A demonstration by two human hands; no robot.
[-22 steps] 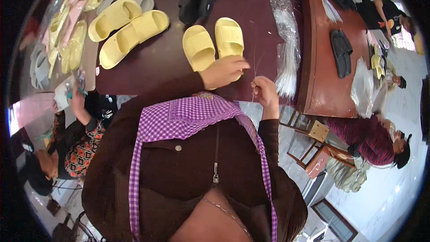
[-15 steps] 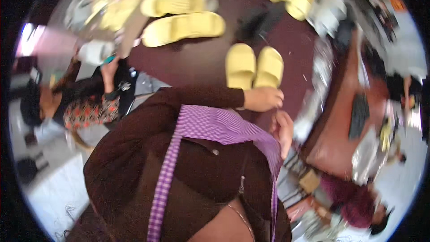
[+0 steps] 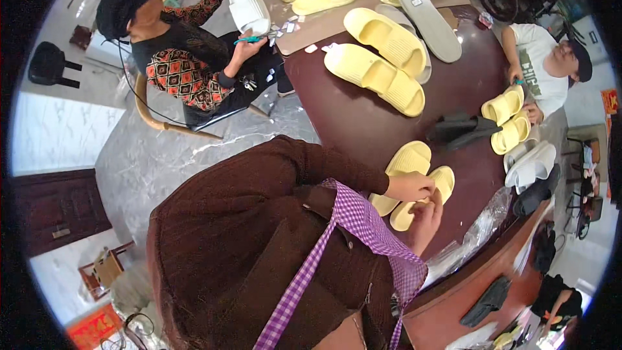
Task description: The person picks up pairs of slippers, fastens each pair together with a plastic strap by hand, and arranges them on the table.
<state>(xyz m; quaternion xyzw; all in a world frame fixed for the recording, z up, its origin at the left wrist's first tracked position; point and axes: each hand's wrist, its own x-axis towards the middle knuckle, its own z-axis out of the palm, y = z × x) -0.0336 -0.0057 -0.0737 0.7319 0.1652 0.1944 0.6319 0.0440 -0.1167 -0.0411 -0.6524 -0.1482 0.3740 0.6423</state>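
Both of my hands meet above a pair of yellow slippers at the near edge of the dark red table. My left hand [image 3: 411, 187] has its fingers pinched together beside the right fingertips. My right hand [image 3: 424, 223] points its bent fingers up toward the left ones. Whatever lies between the fingertips, if anything, is too small to make out. Of the pair beneath, one yellow slipper [image 3: 412, 157] is partly covered by my left hand and the other yellow slipper [image 3: 444, 180] shows behind both hands.
Farther off lie a larger yellow pair [image 3: 389, 81], a grey slipper [image 3: 433, 26] and black slippers [image 3: 461, 131]. A seated person [image 3: 188, 52] at left holds a white slipper [image 3: 249, 6] and a teal-handled tool. Another person [image 3: 551, 68] handles yellow slippers at right. Clear plastic [image 3: 476, 236] lies near the edge.
The view has turned, so the table, slippers and people sit differently in the picture, and it is sharper. My hands stay close together by the same yellow pair.
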